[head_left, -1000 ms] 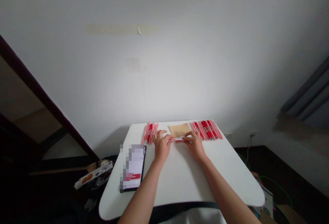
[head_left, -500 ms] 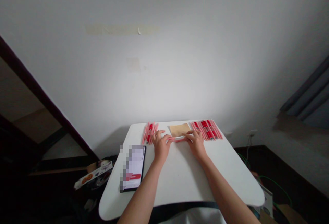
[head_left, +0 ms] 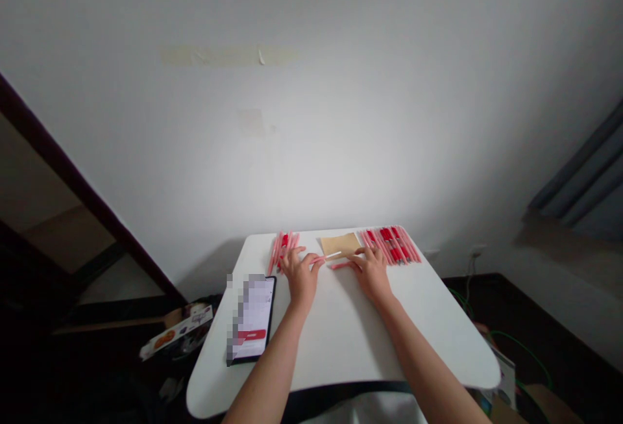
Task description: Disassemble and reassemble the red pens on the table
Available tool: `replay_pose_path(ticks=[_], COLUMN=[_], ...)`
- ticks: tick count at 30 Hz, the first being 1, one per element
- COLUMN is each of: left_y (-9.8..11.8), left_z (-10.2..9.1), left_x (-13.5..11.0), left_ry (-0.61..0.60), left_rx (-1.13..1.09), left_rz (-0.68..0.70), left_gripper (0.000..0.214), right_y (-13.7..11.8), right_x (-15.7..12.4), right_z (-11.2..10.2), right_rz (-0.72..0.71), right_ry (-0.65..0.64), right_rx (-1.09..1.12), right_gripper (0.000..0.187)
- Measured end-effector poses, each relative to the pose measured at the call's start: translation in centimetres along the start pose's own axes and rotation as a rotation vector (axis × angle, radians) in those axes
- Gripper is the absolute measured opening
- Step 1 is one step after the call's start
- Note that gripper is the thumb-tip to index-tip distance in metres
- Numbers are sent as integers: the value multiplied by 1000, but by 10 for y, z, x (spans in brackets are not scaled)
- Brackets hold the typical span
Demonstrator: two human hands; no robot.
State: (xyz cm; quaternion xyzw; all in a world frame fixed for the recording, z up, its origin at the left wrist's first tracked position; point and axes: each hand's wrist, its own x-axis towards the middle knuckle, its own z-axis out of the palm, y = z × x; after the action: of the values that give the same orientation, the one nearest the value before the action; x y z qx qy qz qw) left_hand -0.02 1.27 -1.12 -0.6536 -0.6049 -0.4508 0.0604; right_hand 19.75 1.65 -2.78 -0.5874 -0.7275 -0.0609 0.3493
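Note:
My left hand [head_left: 300, 274] is closed in a pinch on a pink pen [head_left: 318, 259]. From its right end a thin white stick, like a pen refill [head_left: 333, 256], sticks out. My right hand [head_left: 372, 273] is closed around a short pink pen part [head_left: 341, 266], which points left, just below the white stick. The right fingertips are near the white stick's far end; whether they touch it I cannot tell. A row of pink and red pens [head_left: 392, 246] lies beyond my right hand. Another, smaller group of pens [head_left: 278, 250] is partly hidden behind my left hand.
A tan piece of paper [head_left: 339, 243] lies at the back middle of the white table [head_left: 335, 346]. Beside my left forearm rests a phone [head_left: 254, 320] with its screen lit. The table's back edge is close to the wall [head_left: 321, 171].
My left hand has shifted slightly left with the pink pen. The white stick now shows between the hands, where pink parts lay nearly in line before. My right hand has hardly moved.

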Motion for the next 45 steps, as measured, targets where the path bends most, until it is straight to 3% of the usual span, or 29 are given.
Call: replay_pose_path(ticks=[12, 21, 33, 45], left_y=[0, -1, -3, -1], left_z=[0, 0, 0, 1], left_x=[0, -1, 0, 0], left_ry=[-22, -20, -30, -31], left_rx=[-8, -35, -18, -22], left_rz=[-32, -48, -60, -31], left_gripper=[7, 6, 9, 7], right_y=[1, 11, 16, 15], right_x=[0, 2, 6, 5], right_z=[0, 10, 3, 3], right_rz=[22, 17, 98, 92], right_ry=[-39, 97, 234, 215], right_rx=[9, 117, 117, 121], right_gripper=[15, 21, 27, 27])
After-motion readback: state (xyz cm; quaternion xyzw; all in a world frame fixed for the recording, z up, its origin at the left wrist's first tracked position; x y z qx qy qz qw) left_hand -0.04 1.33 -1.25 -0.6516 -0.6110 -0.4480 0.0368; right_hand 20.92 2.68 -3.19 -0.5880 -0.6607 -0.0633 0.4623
